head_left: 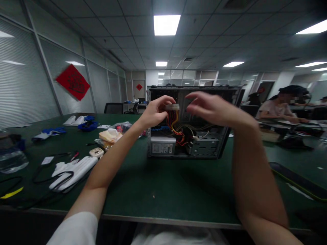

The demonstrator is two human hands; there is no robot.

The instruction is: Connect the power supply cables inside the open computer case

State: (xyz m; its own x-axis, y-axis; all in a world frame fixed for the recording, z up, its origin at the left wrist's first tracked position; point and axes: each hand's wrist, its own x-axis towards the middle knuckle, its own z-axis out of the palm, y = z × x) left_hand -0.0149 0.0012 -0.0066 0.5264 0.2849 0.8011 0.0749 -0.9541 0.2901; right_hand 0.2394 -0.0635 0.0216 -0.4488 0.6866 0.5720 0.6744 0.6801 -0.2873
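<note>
Clamping a pale, blocky plastic plug (172, 107) between thumb and fingers, the left hand (155, 110) appears near the middle of the head view. Glossy wires (176, 123) in red, yellow, orange and black drop from this plug in a loose, curving bundle. Just right of the grip, the blurred right hand (211, 107) hangs with its thumb and fingers apart, nothing visible between them.

Behind the 2 hands stands a boxy metal computer case (194, 87), its side bare. Below the grip sits a smooth grey power box (163, 146) with a printed label; lower right of it, a squarish metal bracket (206, 146) has small holes.

The case rests on a dull green table (178, 190). Left of the grip lie a crinkled, cream-coloured packet (111, 135), 1 small rounded tan box (96, 152) and a long, smooth white block (74, 174). Far right of the grip lies a flat dark slab (298, 180) with a thin yellowish edge.
</note>
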